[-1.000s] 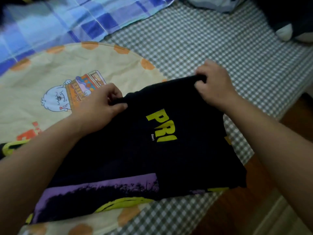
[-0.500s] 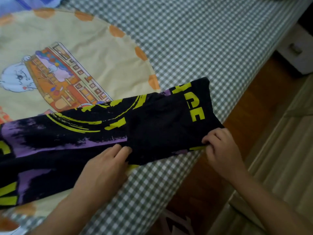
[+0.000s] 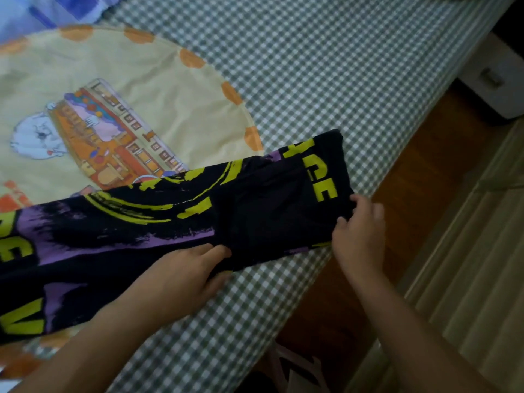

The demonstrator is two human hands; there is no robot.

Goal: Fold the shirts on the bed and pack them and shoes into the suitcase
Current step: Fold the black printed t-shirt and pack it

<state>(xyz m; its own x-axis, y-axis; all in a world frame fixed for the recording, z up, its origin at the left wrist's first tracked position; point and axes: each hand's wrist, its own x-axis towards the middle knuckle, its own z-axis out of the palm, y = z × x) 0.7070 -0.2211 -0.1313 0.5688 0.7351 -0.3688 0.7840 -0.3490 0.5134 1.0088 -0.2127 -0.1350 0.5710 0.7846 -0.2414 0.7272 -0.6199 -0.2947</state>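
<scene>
A black shirt (image 3: 170, 217) with yellow lettering and purple brush marks lies in a long folded strip across the bed, running from the lower left to the right edge. My left hand (image 3: 184, 270) rests on its near edge around the middle, fingers slipped under a fold. My right hand (image 3: 360, 234) pinches the shirt's right end near the bed's edge. No suitcase or shoes can be made out with certainty.
The bed carries a green-and-white checked sheet (image 3: 312, 66) and a round cream cartoon-print cloth (image 3: 113, 109) under the shirt. A blue plaid blanket (image 3: 42, 12) lies at the top left. Wooden floor (image 3: 425, 180), a white cabinet (image 3: 499, 86) and a pale striped surface (image 3: 476, 265) are on the right.
The shirt went from a wide fold with both hands at its far edge to a long narrow strip. My hands now hold its near edge and right end, and the right hand has risen slightly.
</scene>
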